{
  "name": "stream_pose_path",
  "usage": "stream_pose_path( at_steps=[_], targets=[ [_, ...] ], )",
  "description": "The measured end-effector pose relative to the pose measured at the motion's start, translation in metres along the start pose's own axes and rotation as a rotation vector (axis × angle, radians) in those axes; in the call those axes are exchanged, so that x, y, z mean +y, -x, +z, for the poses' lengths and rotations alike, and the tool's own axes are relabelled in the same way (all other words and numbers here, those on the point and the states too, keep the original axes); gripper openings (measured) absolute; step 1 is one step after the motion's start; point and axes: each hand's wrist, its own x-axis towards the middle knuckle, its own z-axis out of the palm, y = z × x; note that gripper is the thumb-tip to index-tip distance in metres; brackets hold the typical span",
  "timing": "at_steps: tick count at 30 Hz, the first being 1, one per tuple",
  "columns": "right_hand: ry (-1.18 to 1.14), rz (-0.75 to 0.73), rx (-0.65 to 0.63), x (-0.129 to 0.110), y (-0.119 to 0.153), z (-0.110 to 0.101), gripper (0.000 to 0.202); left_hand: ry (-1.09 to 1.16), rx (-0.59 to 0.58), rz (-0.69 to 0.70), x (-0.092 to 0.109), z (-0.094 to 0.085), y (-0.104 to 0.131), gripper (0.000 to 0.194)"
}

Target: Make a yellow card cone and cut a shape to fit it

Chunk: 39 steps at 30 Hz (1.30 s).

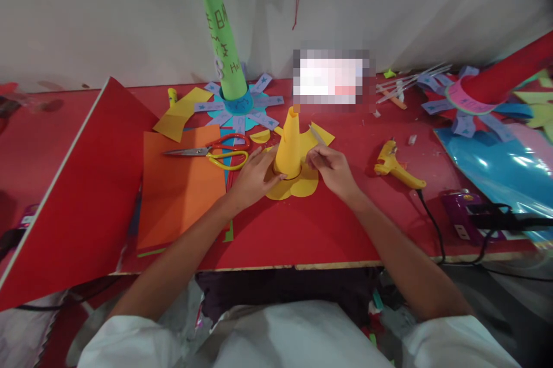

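Note:
A yellow paper cone [288,146] stands upright on a yellow petal-shaped paper base [305,184] near the middle of the red table. My left hand [258,175] rests against the lower left side of the cone, its fingers around the bottom edge. To the right of the cone, my right hand [330,166] is closed, with its fingers pressed together round a thin, pale pointed tool [317,135] that I cannot identify. Part of the base lies under and behind the hands.
Scissors [216,151] lie on orange paper [181,189] at left. A green cone [224,40] stands behind. At right are a yellow glue gun [397,166] with a cord, a purple box [466,215] and a red cone [510,71]. A red panel [86,189] stands far left.

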Motion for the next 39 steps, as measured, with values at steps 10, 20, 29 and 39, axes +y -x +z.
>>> stream_pose_path(
  at_steps=[10,20,29,39],
  targets=[
    [-0.138,0.030,-0.012,-0.011,-0.001,0.003,0.058,0.076,0.060,-0.006,0.009,0.009,-0.004,0.079],
    [-0.234,-0.067,-0.018,-0.017,0.010,0.007,0.068,-0.137,0.538,0.326,0.027,-0.017,0.007,0.053],
    [-0.234,-0.152,-0.177,-0.029,0.024,0.014,0.066,-0.237,0.422,0.707,0.049,-0.011,0.005,0.031],
    [-0.185,-0.137,-0.265,-0.036,0.025,0.014,0.067,-0.293,0.335,0.715,0.047,-0.014,0.007,0.048]
  ],
)
